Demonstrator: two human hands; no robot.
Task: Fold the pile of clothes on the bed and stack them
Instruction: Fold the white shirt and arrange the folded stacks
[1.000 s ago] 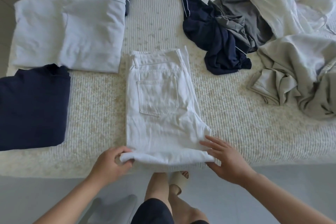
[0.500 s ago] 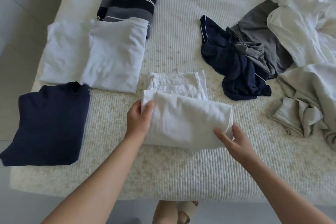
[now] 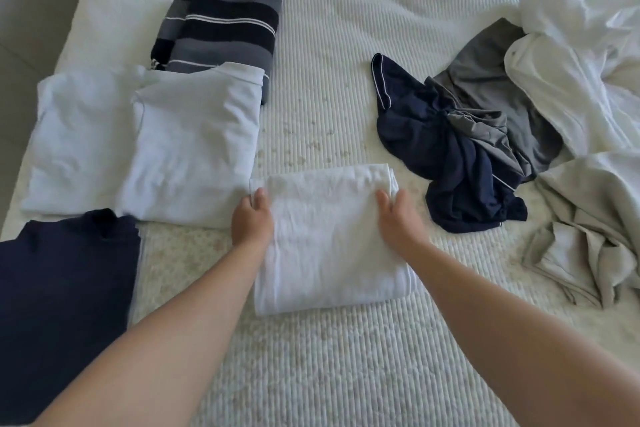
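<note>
The folded white shorts (image 3: pixel 329 239) lie at the centre of the frame on the bed (image 3: pixel 346 357). The left hand (image 3: pixel 252 222) presses their left edge, the right hand (image 3: pixel 398 218) their upper right part, fingers straight, flat on the cloth.

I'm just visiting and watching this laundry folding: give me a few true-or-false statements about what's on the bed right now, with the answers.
1. Both hands rest on the folded white shorts. True: the left hand is at their left edge, the right hand near their right edge.
2. The striped garment lies crumpled in the unfolded pile. False: it sits folded at the far left, partly under the light blue shirt.
3. A folded navy shirt lies at the near left. True.
4. The crumpled navy shorts touch the white shorts. False: bare bedspread shows between them.
5. Every garment is folded. False: a pile on the right is still crumpled.
</note>
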